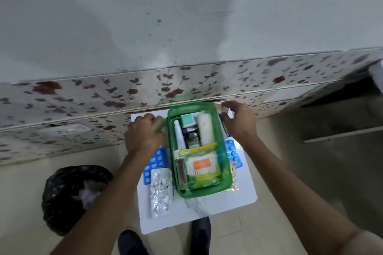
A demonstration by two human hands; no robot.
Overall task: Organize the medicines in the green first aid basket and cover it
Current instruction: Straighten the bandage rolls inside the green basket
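- The left hand [143, 136] curls its fingers around a pale, blurred object just left of the green basket [227, 168]; what it is I cannot tell.
- The right hand [238, 122], right of the basket's far corner, bends its fingers over something small and pale, also unclear.
- The basket stands on a white board [207, 207] on the beige floor [290, 172], full of boxes and tubes.
- Blue blister packs [155, 161] and a silver strip [160, 192] lie left of the basket; another blue pack [233, 151] is half hidden on its right.
- A black bag [70, 196] sits further left; floral-patterned panels [103, 97] run behind.
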